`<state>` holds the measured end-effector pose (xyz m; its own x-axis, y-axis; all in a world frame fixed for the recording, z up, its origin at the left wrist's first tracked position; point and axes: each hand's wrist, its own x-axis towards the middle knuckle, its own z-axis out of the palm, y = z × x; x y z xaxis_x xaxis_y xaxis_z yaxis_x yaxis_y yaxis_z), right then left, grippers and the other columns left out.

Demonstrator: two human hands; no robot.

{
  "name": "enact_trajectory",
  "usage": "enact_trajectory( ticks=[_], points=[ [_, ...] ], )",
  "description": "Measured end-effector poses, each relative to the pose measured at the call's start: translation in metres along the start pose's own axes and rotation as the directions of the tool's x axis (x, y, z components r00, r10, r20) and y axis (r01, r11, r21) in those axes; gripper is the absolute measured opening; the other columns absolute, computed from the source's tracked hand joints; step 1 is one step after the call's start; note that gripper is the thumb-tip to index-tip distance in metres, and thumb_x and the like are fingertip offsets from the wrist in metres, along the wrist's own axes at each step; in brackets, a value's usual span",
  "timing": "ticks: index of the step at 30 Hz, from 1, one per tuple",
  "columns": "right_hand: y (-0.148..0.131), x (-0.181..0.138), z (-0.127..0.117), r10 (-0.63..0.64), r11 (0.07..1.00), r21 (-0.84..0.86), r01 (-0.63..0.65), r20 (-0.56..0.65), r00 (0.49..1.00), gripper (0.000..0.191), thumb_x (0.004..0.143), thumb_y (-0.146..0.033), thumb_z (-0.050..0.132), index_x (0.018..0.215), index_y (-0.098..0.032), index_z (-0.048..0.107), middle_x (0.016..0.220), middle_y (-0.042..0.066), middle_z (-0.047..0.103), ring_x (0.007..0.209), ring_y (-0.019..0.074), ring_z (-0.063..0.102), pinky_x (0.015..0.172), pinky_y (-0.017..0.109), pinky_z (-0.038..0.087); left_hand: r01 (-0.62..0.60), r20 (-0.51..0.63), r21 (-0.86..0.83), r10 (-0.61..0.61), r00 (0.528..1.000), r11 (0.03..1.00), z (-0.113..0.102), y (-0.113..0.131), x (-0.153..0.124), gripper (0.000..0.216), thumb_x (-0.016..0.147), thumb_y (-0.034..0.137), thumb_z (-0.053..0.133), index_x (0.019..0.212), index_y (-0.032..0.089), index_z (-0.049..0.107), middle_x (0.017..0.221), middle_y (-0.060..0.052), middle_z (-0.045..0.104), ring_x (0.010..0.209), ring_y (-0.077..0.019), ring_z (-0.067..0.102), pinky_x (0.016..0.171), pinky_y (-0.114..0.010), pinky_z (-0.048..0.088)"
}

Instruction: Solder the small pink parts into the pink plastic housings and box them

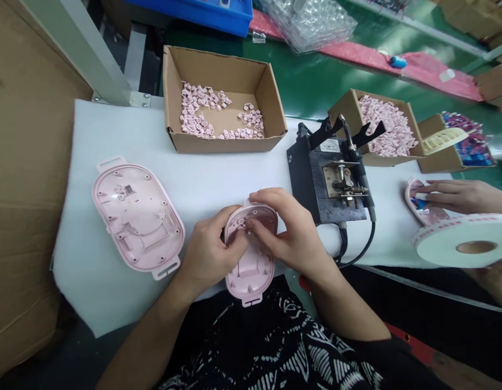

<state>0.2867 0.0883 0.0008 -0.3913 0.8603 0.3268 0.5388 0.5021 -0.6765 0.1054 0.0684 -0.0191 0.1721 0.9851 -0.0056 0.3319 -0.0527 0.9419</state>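
Note:
A pink oval plastic shell point(251, 265) stands tilted at the near edge of the white padded table point(218, 179), its hollow inside facing me. My left hand point(208, 252) grips the shell's left rim, fingers curled. My right hand point(289, 230) holds the top right rim, and its fingertips pinch something small inside the shell's upper end; I cannot make out what. A second pink shell point(137, 216) lies flat, inside up, to the left of my hands.
An open cardboard box point(222, 103) of small pink parts sits behind. A black soldering stand point(332, 179) with a cable is at right. More boxes point(381, 130) lie beyond. Another person's hands point(458, 195) hold a pink shell and a label roll point(466, 246).

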Motion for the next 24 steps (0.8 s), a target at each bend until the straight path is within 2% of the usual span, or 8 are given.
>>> enact_trajectory(
  ticks=[2, 5, 13, 18, 20, 21, 23, 24],
  points=[
    [-0.001, 0.002, 0.000, 0.011, 1.000, -0.003, -0.011, 0.045, 0.999, 0.036, 0.095, -0.015, 0.063, 0.129, -0.024, 0.055, 0.117, 0.006, 0.064, 0.110, 0.0197, 0.063, 0.095, 0.037, 0.058, 0.007, -0.009, 0.019, -0.007, 1.000, 1.000, 0.001, 0.001, 0.000, 0.024, 0.086, 0.016, 0.062, 0.108, 0.020, 0.070, 0.077, 0.004, 0.069, 0.060, -0.0088, 0.056, 0.062, -0.024, 0.047],
    [-0.003, 0.004, -0.003, 0.025, 0.999, -0.049, -0.020, 0.106, 0.994, 0.038, 0.095, -0.013, 0.062, 0.131, -0.022, 0.055, 0.120, 0.008, 0.062, 0.108, 0.0189, 0.063, 0.092, 0.034, 0.058, 0.034, -0.016, 0.041, -0.034, 0.999, 0.999, 0.003, 0.002, 0.000, 0.022, 0.085, 0.014, 0.062, 0.104, 0.020, 0.070, 0.078, 0.004, 0.069, 0.062, -0.0096, 0.057, 0.062, -0.025, 0.046],
    [-0.003, 0.003, -0.007, 0.020, 1.000, -0.009, -0.019, 0.180, 0.983, 0.044, 0.094, -0.007, 0.055, 0.136, -0.020, 0.051, 0.125, 0.009, 0.059, 0.113, 0.0189, 0.060, 0.097, 0.034, 0.056, 0.093, 0.011, 0.078, -0.094, 0.996, 0.993, 0.009, 0.004, 0.004, 0.018, 0.082, 0.014, 0.062, 0.097, 0.021, 0.068, 0.073, 0.005, 0.066, 0.061, -0.0103, 0.055, 0.060, -0.026, 0.042],
    [-0.010, 0.003, -0.010, 0.060, 0.991, -0.128, -0.028, 0.252, 0.966, 0.044, 0.097, -0.012, 0.053, 0.140, -0.020, 0.048, 0.132, 0.012, 0.058, 0.114, 0.0222, 0.062, 0.092, 0.038, 0.060, 0.093, 0.044, 0.108, -0.099, 0.994, 0.990, 0.005, 0.004, 0.004, 0.012, 0.085, 0.018, 0.061, 0.096, 0.022, 0.067, 0.074, 0.006, 0.067, 0.064, -0.0118, 0.059, 0.061, -0.026, 0.043],
    [-0.010, 0.003, -0.026, -0.023, 0.987, -0.151, 0.053, 0.198, 0.980, 0.042, 0.098, -0.014, 0.055, 0.138, -0.021, 0.049, 0.138, 0.011, 0.057, 0.121, 0.0231, 0.060, 0.097, 0.039, 0.058, 0.130, 0.048, 0.098, -0.135, 0.990, 0.987, 0.003, 0.004, 0.005, 0.009, 0.088, 0.024, 0.062, 0.096, 0.023, 0.067, 0.073, 0.006, 0.066, 0.064, -0.0126, 0.060, 0.061, -0.025, 0.045],
    [-0.008, 0.002, -0.039, -0.080, 0.982, -0.164, 0.098, 0.114, 0.990, 0.040, 0.097, -0.015, 0.058, 0.136, -0.022, 0.052, 0.137, 0.010, 0.059, 0.121, 0.0228, 0.061, 0.098, 0.038, 0.057, 0.160, 0.048, 0.093, -0.165, 0.985, 0.983, 0.001, 0.004, 0.005, 0.009, 0.089, 0.028, 0.063, 0.096, 0.023, 0.067, 0.074, 0.005, 0.067, 0.065, -0.0131, 0.061, 0.060, -0.025, 0.046],
    [0.003, 0.000, -0.072, -0.126, 0.964, -0.254, 0.084, -0.157, 0.980, 0.032, 0.095, -0.019, 0.063, 0.127, -0.024, 0.057, 0.121, 0.007, 0.066, 0.107, 0.0201, 0.065, 0.090, 0.035, 0.058, 0.218, 0.055, 0.087, -0.224, 0.973, 0.972, 0.000, 0.003, 0.006, 0.017, 0.090, 0.038, 0.064, 0.098, 0.024, 0.068, 0.077, 0.004, 0.069, 0.066, -0.0147, 0.062, 0.058, -0.025, 0.046],
    [0.012, -0.001, -0.091, -0.098, 0.948, -0.318, 0.001, -0.290, 0.952, 0.028, 0.095, -0.022, 0.064, 0.122, -0.024, 0.058, 0.108, 0.004, 0.068, 0.094, 0.0183, 0.066, 0.082, 0.033, 0.057, 0.239, 0.061, 0.085, -0.244, 0.968, 0.967, 0.000, 0.004, 0.007, 0.021, 0.090, 0.043, 0.064, 0.100, 0.024, 0.069, 0.079, 0.004, 0.070, 0.067, -0.0156, 0.063, 0.058, -0.025, 0.047]
  ],
)
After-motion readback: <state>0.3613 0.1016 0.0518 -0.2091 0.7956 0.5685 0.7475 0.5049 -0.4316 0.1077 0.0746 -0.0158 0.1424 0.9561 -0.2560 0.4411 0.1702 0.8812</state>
